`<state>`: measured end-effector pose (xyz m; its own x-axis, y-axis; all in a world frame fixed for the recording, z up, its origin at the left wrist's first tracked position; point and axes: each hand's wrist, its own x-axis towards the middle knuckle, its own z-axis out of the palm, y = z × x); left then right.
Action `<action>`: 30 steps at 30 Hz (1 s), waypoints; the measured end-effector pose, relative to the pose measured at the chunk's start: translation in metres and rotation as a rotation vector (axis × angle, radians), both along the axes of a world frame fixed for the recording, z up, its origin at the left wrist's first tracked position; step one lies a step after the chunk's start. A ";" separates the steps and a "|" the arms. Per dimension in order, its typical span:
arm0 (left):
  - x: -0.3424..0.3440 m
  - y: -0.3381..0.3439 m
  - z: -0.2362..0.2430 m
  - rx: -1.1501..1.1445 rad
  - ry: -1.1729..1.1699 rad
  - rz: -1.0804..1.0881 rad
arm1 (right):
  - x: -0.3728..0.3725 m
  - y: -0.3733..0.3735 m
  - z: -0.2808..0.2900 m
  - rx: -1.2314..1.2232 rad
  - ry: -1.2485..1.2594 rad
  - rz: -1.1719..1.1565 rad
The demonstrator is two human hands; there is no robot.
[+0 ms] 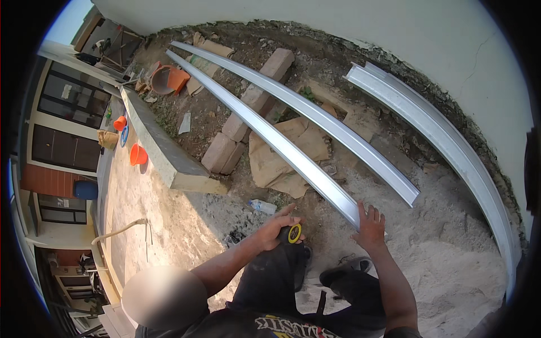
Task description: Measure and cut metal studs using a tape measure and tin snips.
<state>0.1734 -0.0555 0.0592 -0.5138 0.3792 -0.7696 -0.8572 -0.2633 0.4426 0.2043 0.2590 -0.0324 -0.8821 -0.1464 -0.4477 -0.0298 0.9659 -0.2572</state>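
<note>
Head view: the left hand (274, 228) has its fingers closed around a yellow-and-black round tape measure (293, 232), held just above the sandy ground (451, 265). The right hand (370, 228), fingers spread open, presses flat on the near end of a long silver metal channel (293, 155). A second, similar channel (338, 128) lies beside it, both resting across a row of pale bricks (248, 107).

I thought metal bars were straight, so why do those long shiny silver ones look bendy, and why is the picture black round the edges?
In the head view, the fisheye lens bends straight edges toward the rim, so the long silver metal channels curve; the same lens leaves the dark round border. Bright sun makes glare on the metal and on the pale sandy ground, and a round blurred patch sits at the lower left.
</note>
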 end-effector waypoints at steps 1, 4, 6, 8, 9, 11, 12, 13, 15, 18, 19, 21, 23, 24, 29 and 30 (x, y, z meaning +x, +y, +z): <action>-0.006 0.010 -0.018 0.034 0.030 0.045 | 0.004 0.005 -0.010 0.005 0.013 -0.026; -0.028 0.029 -0.065 -0.001 0.081 0.148 | 0.001 0.008 -0.030 -0.026 0.047 -0.045; -0.040 0.018 -0.098 0.149 0.094 0.123 | -0.010 -0.001 -0.028 -0.043 0.043 -0.018; -0.049 0.029 -0.104 0.145 0.155 0.144 | -0.022 0.012 -0.025 -0.027 0.091 -0.030; -0.049 0.031 -0.104 0.120 0.181 0.163 | -0.027 0.017 -0.023 -0.029 0.103 -0.048; -0.045 0.022 -0.110 0.076 0.212 0.188 | -0.041 0.025 -0.015 -0.013 0.154 -0.084; -0.040 0.013 -0.115 0.083 0.181 0.157 | -0.044 0.034 -0.021 -0.012 0.190 -0.115; -0.036 0.005 -0.114 0.089 0.155 0.117 | -0.048 0.039 -0.019 -0.014 0.231 -0.154; -0.025 -0.011 -0.104 0.089 0.162 0.109 | -0.048 0.039 -0.003 0.023 0.258 -0.216; -0.015 -0.042 -0.107 0.087 0.230 0.083 | -0.059 0.046 0.000 0.051 0.237 -0.255; -0.015 -0.054 -0.118 0.070 0.267 0.105 | -0.064 0.048 0.000 0.035 0.268 -0.225; -0.012 -0.061 -0.130 0.058 0.291 0.114 | -0.061 0.052 -0.008 0.027 0.286 -0.209; -0.014 -0.059 -0.134 0.013 0.217 0.102 | -0.056 0.051 -0.018 0.071 0.256 -0.187; -0.016 -0.057 -0.136 0.017 0.211 0.090 | -0.052 0.049 -0.023 0.076 0.250 -0.199; -0.037 -0.039 -0.148 0.065 0.142 0.115 | -0.033 0.023 -0.033 0.033 0.223 -0.152; -0.042 -0.033 -0.147 0.074 0.128 0.109 | -0.027 0.022 -0.039 0.054 0.257 -0.127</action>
